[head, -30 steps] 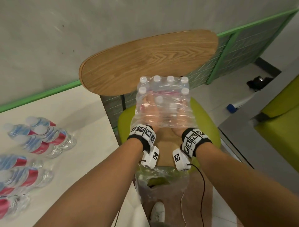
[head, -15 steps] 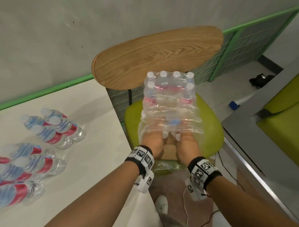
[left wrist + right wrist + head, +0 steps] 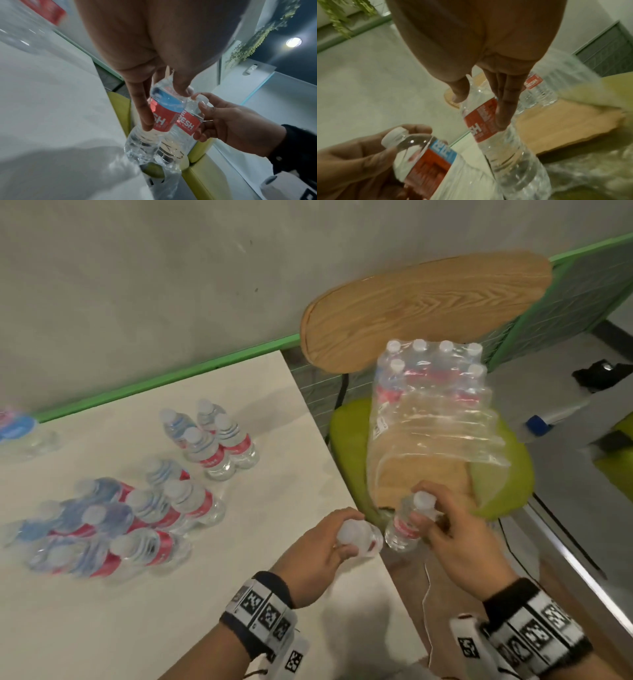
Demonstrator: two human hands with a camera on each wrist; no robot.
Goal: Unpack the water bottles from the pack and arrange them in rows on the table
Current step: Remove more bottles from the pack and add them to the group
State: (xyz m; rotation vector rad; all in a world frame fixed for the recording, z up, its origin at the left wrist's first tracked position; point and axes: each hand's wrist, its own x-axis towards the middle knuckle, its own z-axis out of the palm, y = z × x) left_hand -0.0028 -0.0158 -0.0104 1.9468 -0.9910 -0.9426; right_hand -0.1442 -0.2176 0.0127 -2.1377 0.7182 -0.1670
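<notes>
A clear plastic pack (image 3: 435, 405) with several white-capped water bottles still inside stands on a green chair seat (image 3: 346, 440), its near end torn open and slack. My left hand (image 3: 322, 537) grips one small red-labelled bottle (image 3: 359, 537) over the table's right edge; its fingers wrap the label (image 3: 163, 119). My right hand (image 3: 445, 529) grips a second bottle (image 3: 406, 523) by its upper body, just in front of the pack. The two bottles (image 3: 426, 159) (image 3: 491, 121) hang close together.
Several bottles stand in groups on the white table (image 3: 102, 611), a near cluster (image 3: 137, 518) and a smaller one behind it (image 3: 212, 440). The chair's wooden back (image 3: 424, 306) rises behind the pack. A grey counter edge (image 3: 565, 559) runs at right. Loose plastic wrap (image 3: 164, 182) hangs below.
Both hands have come out of the pack, each with a bottle, and drawn back toward me and to the left. The view has swung left over the table.
</notes>
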